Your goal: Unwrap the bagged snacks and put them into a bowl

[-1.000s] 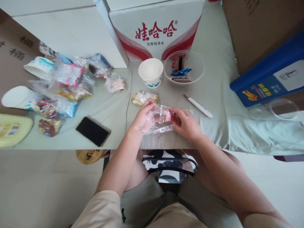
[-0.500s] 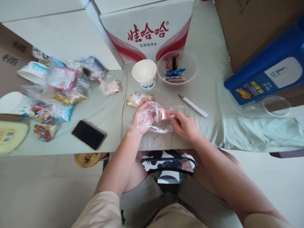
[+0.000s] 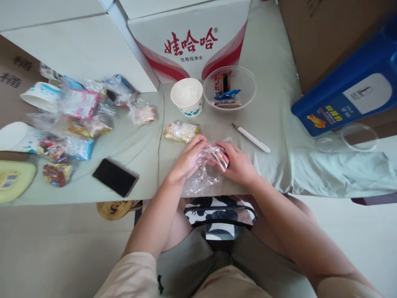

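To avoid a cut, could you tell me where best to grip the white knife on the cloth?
The knife lies flat on the cloth, metal blade pointing up-left toward the clear bowl; so probably take the white handle's lower-right end, coming from the right.

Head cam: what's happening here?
A seated person grips a crumpled clear plastic bag with both hands, left hand and right hand, at the near edge of the table. A small pink packet sits inside it by the right hand. Beyond lie a yellow snack packet, a paper cup, a clear bowl of packets and a white-handled knife.
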